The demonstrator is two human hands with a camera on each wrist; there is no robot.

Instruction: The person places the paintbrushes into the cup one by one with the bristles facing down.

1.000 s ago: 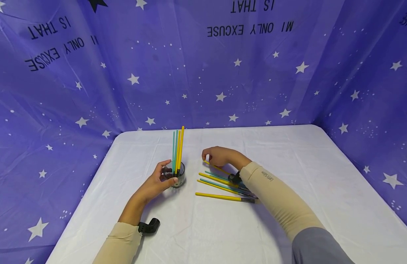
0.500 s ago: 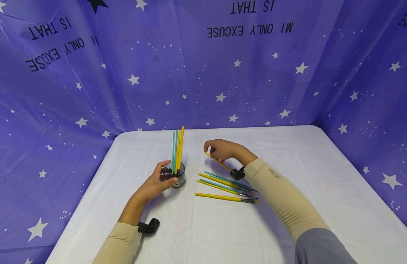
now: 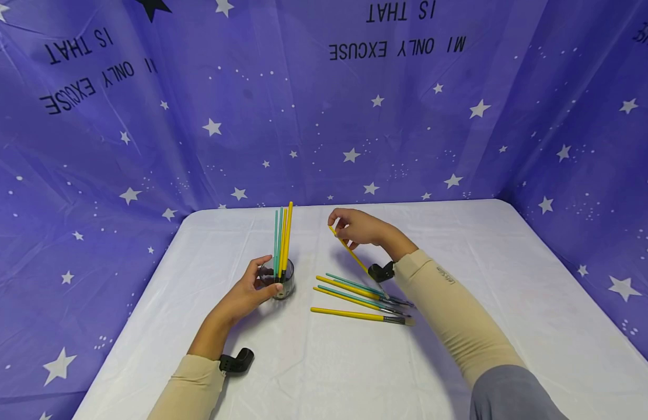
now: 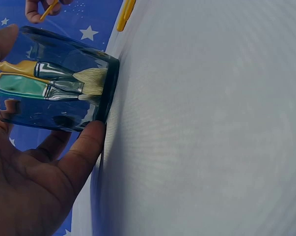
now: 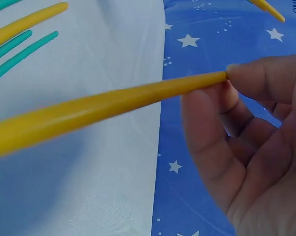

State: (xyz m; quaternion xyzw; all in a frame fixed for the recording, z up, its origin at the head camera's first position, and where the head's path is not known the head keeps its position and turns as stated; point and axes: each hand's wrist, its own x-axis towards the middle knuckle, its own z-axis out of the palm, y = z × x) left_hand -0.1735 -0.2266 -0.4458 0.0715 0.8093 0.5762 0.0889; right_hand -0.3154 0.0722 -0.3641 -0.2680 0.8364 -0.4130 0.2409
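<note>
My left hand holds a clear drinking glass, its thumb and fingers around the sides. Several paintbrushes with yellow and teal handles stand in the glass; in the left wrist view their bristles point toward its base. Further right, my right hand pinches a yellow-handled paintbrush by the tip of its handle. That brush slants down to the right, its lower end partly behind the wrist camera. The right wrist view shows the thumb and finger at the handle tip.
Below the right hand, several loose yellow and teal paintbrushes lie side by side on the white table. One yellow brush lies nearest the front. A purple star-printed curtain surrounds the back and sides.
My right hand has risen and moved away toward the back, lifting the yellow paintbrush from beside the pile and tilting it more steeply. The left hand and glass stay in place.
</note>
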